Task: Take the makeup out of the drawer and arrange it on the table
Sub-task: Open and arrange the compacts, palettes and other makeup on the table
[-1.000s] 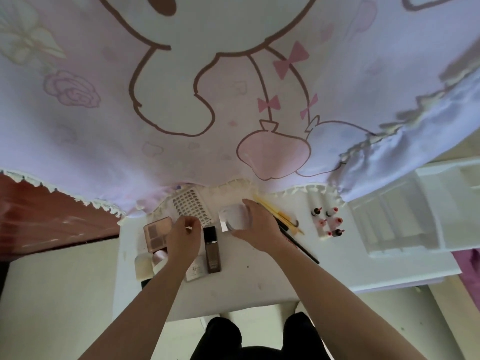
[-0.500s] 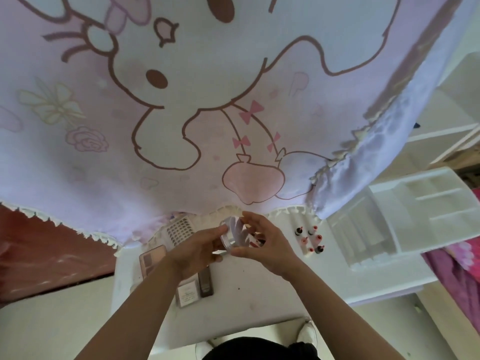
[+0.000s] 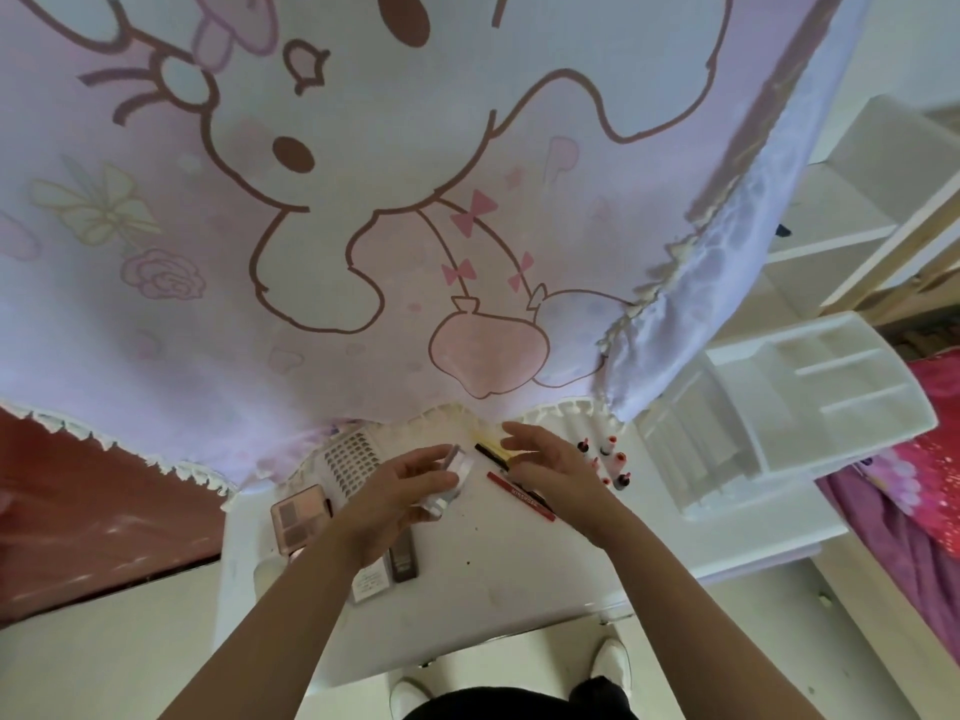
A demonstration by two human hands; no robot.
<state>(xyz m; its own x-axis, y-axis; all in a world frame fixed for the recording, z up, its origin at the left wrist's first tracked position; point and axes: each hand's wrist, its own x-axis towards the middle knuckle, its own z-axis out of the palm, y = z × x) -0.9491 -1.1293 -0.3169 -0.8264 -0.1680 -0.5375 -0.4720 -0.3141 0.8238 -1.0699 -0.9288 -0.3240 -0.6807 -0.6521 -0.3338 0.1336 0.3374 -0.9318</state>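
So, arranging step underway: left hand (image 3: 400, 485) clamped on clear compact (image 3: 457, 467), held above table (image 3: 519, 589) middle. Right hand (image 3: 550, 467) open, empty, just beside. Next probably: set compact down near far edge, by eyeshadow palette (image 3: 301, 517).

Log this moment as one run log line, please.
left hand: holding clear round case | right hand: open, empty, beside case | eyeshadow palette: flat on table | stage: arranging

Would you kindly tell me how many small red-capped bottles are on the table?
6 small bottles, clustered on the table just right of the right hand; the hand may hide others.
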